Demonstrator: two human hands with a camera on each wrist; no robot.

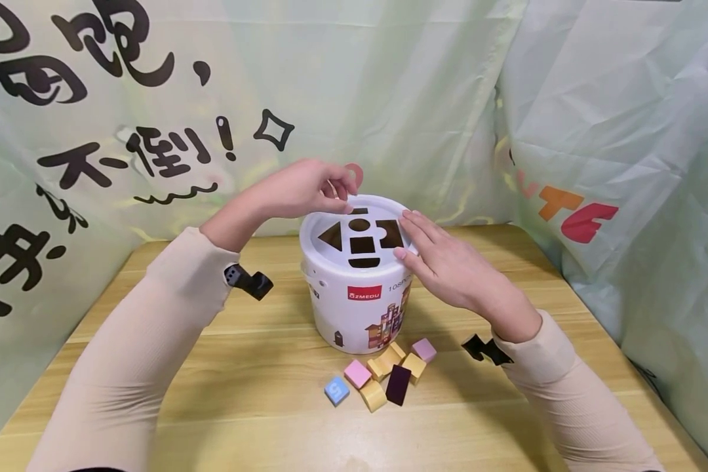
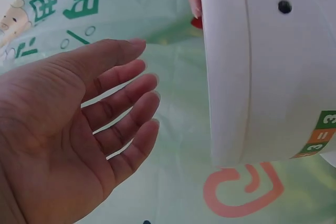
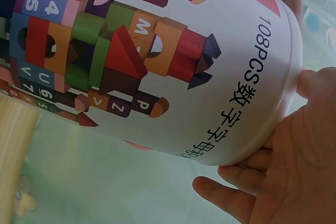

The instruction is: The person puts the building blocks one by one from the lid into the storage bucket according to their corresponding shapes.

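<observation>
A white toy-block bucket point(image 1: 330, 314) stands upright on the table, with its lid point(image 1: 336, 261) on top. Triangle, circle, rectangle and other shaped holes pierce this lid. Over its back left edge my left hand point(image 1: 313, 187) hovers with fingers loosely bent, holding nothing; the left wrist view shows a gap between those fingertips point(image 2: 149, 85) and the bucket's rim point(image 2: 226, 87). My right hand point(image 1: 451, 269) rests on the lid's right edge, fingers mostly straight. In the right wrist view, its thumb and fingertips point(image 3: 244, 177) lie against the rim.
Several blocks lie in front of the bucket: a blue one point(image 1: 336, 391) marked 5, a pink one point(image 1: 357, 373), a purple one point(image 1: 423, 350), a dark one point(image 1: 398, 385) and some yellow ones point(image 1: 373, 396). Printed curtains point(image 1: 389, 98) hang behind the wooden table point(image 1: 242, 393).
</observation>
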